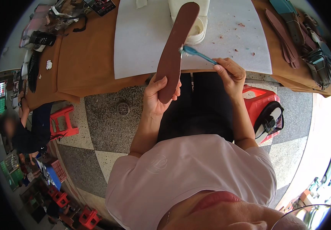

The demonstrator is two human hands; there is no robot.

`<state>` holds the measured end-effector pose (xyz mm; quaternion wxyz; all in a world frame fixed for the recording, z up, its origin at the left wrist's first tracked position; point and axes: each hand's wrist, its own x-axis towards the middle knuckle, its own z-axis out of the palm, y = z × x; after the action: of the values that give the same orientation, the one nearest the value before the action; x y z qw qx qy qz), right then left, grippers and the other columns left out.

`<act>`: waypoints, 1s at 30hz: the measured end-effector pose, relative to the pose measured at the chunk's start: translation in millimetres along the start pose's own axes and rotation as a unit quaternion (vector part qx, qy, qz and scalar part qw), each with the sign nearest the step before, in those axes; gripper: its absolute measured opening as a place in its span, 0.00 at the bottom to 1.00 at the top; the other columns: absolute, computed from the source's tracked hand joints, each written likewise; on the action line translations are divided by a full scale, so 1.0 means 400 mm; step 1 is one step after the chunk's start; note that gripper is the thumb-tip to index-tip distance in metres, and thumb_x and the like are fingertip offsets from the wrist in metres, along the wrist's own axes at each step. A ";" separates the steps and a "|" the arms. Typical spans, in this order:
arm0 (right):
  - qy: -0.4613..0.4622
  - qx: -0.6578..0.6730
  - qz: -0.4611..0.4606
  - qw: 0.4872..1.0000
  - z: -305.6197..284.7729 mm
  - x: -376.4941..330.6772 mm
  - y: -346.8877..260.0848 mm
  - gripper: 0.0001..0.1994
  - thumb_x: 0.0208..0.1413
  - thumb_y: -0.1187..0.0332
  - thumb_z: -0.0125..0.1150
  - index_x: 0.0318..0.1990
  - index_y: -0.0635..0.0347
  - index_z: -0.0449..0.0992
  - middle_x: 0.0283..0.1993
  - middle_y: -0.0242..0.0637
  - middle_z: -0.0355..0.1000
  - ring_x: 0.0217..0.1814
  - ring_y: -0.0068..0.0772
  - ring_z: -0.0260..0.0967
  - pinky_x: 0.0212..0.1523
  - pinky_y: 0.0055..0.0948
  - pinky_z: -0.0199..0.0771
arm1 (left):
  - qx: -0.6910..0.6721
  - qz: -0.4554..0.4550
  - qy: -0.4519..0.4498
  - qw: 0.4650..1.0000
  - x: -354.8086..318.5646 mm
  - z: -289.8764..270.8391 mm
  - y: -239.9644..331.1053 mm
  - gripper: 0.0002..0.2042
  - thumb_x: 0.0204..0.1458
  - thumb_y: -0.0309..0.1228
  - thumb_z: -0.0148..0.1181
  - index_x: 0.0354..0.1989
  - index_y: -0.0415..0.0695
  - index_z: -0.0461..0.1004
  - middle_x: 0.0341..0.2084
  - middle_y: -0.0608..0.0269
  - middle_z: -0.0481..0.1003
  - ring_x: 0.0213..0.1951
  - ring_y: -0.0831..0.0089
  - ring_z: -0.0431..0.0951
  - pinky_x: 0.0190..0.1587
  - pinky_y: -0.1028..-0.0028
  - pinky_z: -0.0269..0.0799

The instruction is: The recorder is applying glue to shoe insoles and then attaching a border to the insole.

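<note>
Two hands work over the brown table's [85,65] near edge: left hand [156,97] grips a brown insole [173,50], right hand [228,74] pinches a blue brush [198,54]; white tub [198,28] sits behind.

A white mat [142,42] covers the brown table [85,65]; red stools [62,122] stand on the tiled floor [104,130].

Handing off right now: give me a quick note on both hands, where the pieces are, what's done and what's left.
Left hand: grips the lower end of a brown insole, held up over the table edge.
Right hand: holds a blue brush, bristles touching the insole's right edge at mid-length.
White container stands on the white mat behind the insole; more brown insoles lie at the table's right.
Done: how much is coated cannot be told.
Left: probably brushing on along the insole.
</note>
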<state>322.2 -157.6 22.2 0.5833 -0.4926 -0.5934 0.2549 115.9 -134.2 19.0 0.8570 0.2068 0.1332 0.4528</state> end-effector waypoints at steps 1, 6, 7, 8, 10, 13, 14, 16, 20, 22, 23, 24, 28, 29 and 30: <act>0.046 -0.009 0.005 0.999 0.000 0.002 0.003 0.07 0.42 0.77 0.57 0.31 0.69 0.73 0.20 0.33 0.65 0.21 0.17 0.58 0.22 0.14 0.55 | 0.000 -0.001 -0.001 1.000 -0.001 0.000 0.000 0.13 0.46 0.31 0.49 0.34 0.32 0.64 0.23 0.50 0.69 0.19 0.68 0.72 0.16 0.78 0.69; 0.151 -0.013 -0.006 0.988 -0.012 0.017 0.012 0.07 0.41 0.78 0.58 0.30 0.69 0.73 0.19 0.30 0.63 0.21 0.16 0.54 0.21 0.13 0.53 | 0.002 -0.017 -0.009 1.000 -0.011 -0.003 0.000 0.13 0.46 0.31 0.49 0.34 0.32 0.63 0.22 0.49 0.69 0.18 0.68 0.72 0.16 0.78 0.69; 0.138 -0.019 -0.002 0.990 -0.017 0.014 0.007 0.07 0.40 0.78 0.58 0.30 0.69 0.73 0.19 0.32 0.64 0.21 0.17 0.57 0.22 0.13 0.55 | 0.001 -0.017 -0.009 1.000 -0.012 -0.005 0.001 0.13 0.46 0.31 0.49 0.34 0.32 0.63 0.22 0.49 0.69 0.18 0.68 0.72 0.16 0.78 0.69; 0.138 -0.019 -0.002 0.990 -0.017 0.009 0.000 0.07 0.40 0.78 0.58 0.30 0.69 0.73 0.19 0.32 0.64 0.21 0.17 0.57 0.22 0.13 0.55 | -0.001 -0.017 -0.010 1.000 -0.013 -0.006 0.003 0.13 0.46 0.31 0.49 0.34 0.32 0.63 0.22 0.49 0.69 0.18 0.68 0.72 0.16 0.78 0.69; 0.076 -0.038 -0.029 0.996 -0.018 0.004 -0.019 0.07 0.40 0.78 0.58 0.30 0.69 0.73 0.20 0.34 0.66 0.22 0.19 0.60 0.23 0.14 0.57 | -0.004 -0.017 -0.012 1.000 -0.013 -0.007 0.003 0.13 0.46 0.31 0.49 0.35 0.32 0.63 0.22 0.49 0.69 0.18 0.68 0.72 0.16 0.78 0.69; 0.033 -0.051 -0.043 0.997 -0.012 -0.008 -0.021 0.08 0.39 0.78 0.58 0.31 0.69 0.73 0.22 0.34 0.66 0.22 0.18 0.59 0.23 0.14 0.56 | -0.028 -0.028 -0.012 0.999 -0.014 -0.006 0.004 0.13 0.46 0.30 0.49 0.35 0.32 0.63 0.22 0.49 0.69 0.18 0.68 0.72 0.15 0.78 0.69; 0.016 -0.052 -0.035 0.998 -0.009 -0.009 -0.025 0.08 0.39 0.78 0.58 0.30 0.69 0.73 0.22 0.34 0.67 0.23 0.18 0.60 0.23 0.14 0.56 | -0.052 -0.036 -0.021 0.998 -0.014 -0.005 0.004 0.13 0.46 0.30 0.49 0.35 0.31 0.63 0.22 0.48 0.69 0.18 0.67 0.72 0.15 0.78 0.69; 0.021 -0.046 -0.038 0.998 -0.009 -0.006 -0.019 0.08 0.39 0.78 0.58 0.30 0.69 0.73 0.22 0.34 0.66 0.22 0.18 0.60 0.22 0.14 0.56 | -0.075 -0.045 -0.031 0.996 -0.016 -0.003 0.003 0.13 0.46 0.30 0.49 0.35 0.31 0.63 0.22 0.48 0.69 0.18 0.67 0.72 0.15 0.78 0.69; 0.066 -0.057 -0.036 0.996 -0.016 0.011 -0.017 0.07 0.39 0.78 0.59 0.30 0.68 0.73 0.21 0.34 0.67 0.22 0.20 0.61 0.22 0.15 0.58 | -0.102 -0.064 -0.031 0.992 -0.025 -0.014 -0.001 0.13 0.46 0.29 0.48 0.36 0.31 0.62 0.22 0.48 0.69 0.17 0.66 0.72 0.14 0.78 0.69; 0.097 -0.061 -0.039 0.993 -0.021 0.024 -0.006 0.07 0.39 0.78 0.59 0.30 0.68 0.73 0.21 0.34 0.66 0.21 0.19 0.60 0.22 0.14 0.56 | -0.106 -0.071 -0.036 0.991 -0.032 -0.022 -0.002 0.13 0.46 0.29 0.48 0.37 0.31 0.62 0.22 0.48 0.68 0.17 0.66 0.72 0.14 0.78 0.69; 0.134 -0.061 -0.028 0.989 -0.027 0.030 0.003 0.07 0.39 0.78 0.59 0.30 0.68 0.73 0.20 0.33 0.65 0.21 0.17 0.58 0.21 0.14 0.54 | -0.105 -0.074 -0.032 0.991 -0.036 -0.024 -0.002 0.13 0.46 0.28 0.48 0.37 0.31 0.62 0.22 0.48 0.68 0.16 0.66 0.72 0.14 0.78 0.69; 0.170 -0.061 -0.018 0.983 -0.030 0.039 0.008 0.07 0.40 0.78 0.59 0.30 0.68 0.73 0.20 0.32 0.65 0.20 0.16 0.56 0.20 0.13 0.53 | -0.104 -0.076 -0.028 0.991 -0.039 -0.025 -0.001 0.13 0.46 0.28 0.48 0.37 0.30 0.62 0.22 0.48 0.68 0.16 0.66 0.72 0.14 0.78 0.70; 0.177 -0.038 -0.058 0.982 -0.036 0.048 0.002 0.07 0.39 0.78 0.59 0.30 0.67 0.74 0.19 0.30 0.64 0.20 0.15 0.54 0.19 0.13 0.50 | -0.114 -0.078 -0.026 0.990 -0.049 -0.033 0.000 0.13 0.46 0.28 0.48 0.36 0.30 0.62 0.21 0.47 0.68 0.16 0.66 0.72 0.14 0.77 0.70; 0.162 -0.055 -0.035 0.985 -0.036 0.041 -0.001 0.07 0.39 0.78 0.59 0.30 0.67 0.74 0.20 0.32 0.65 0.20 0.16 0.56 0.20 0.14 0.53 | -0.118 -0.079 -0.023 0.990 -0.050 -0.036 0.000 0.12 0.46 0.27 0.48 0.36 0.30 0.62 0.21 0.47 0.68 0.16 0.66 0.71 0.14 0.77 0.70; 0.162 -0.056 -0.035 0.985 -0.033 0.036 -0.005 0.07 0.39 0.78 0.59 0.30 0.67 0.74 0.20 0.32 0.65 0.20 0.16 0.56 0.20 0.14 0.53 | -0.123 -0.081 -0.020 0.989 -0.049 -0.036 0.000 0.12 0.46 0.27 0.47 0.36 0.30 0.62 0.21 0.48 0.68 0.16 0.66 0.71 0.14 0.77 0.70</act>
<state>336.5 -149.3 32.6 0.6523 -0.5378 -0.5210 0.1173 98.9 -147.2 7.0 0.9123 0.0975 0.0756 0.3906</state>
